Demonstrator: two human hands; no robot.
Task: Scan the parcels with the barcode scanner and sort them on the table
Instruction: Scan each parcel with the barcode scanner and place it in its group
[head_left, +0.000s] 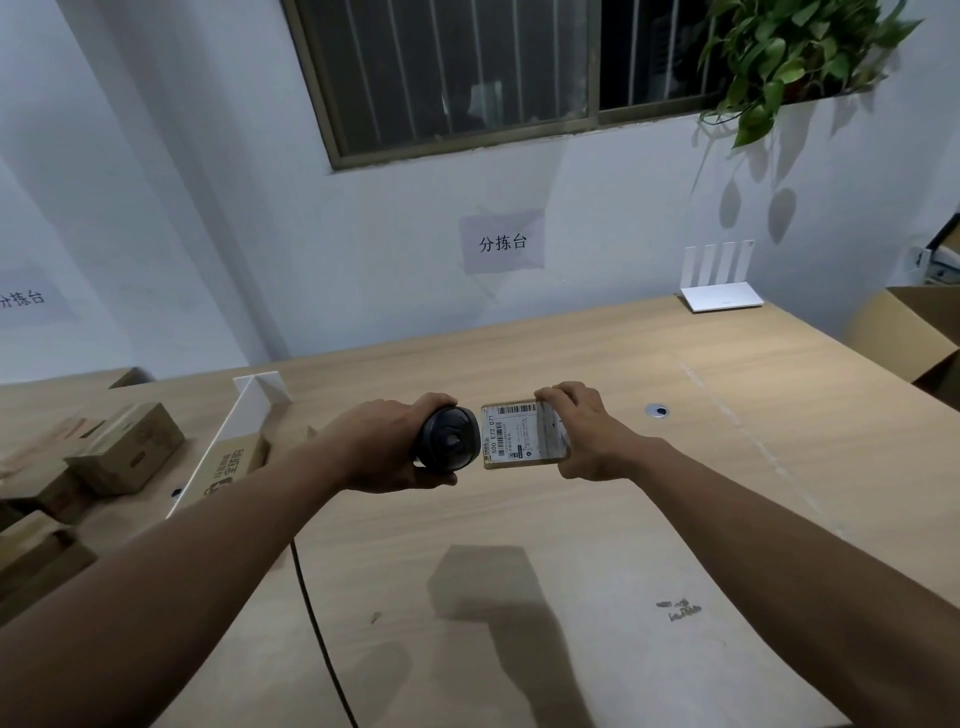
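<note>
The worktop (597, 519) runs wide and bare from the parcel (522, 435) out to its right edge, where an open cardboard box (904, 338) stands just past the rim. Its far edge meets the wall, with a white router (719, 291) sitting beyond the parcel near that back edge. A small round grommet (657, 411) lies flush in the surface just right of the parcel. To the parcel's left a white divider (228, 436) stands upright, and beyond it several cardboard boxes (127, 447) crowd the worktop's left side.

The parcel is held up above the worktop, label facing the camera. The right hand (587, 431) pinches its right end, fingers over the top edge and thumb below. The left hand (384, 452) wraps its grip around the barcode scanner (448, 439), whose head sits just beside the parcel's left edge. A black cable (317, 623) trails across the worktop below the scanner.
</note>
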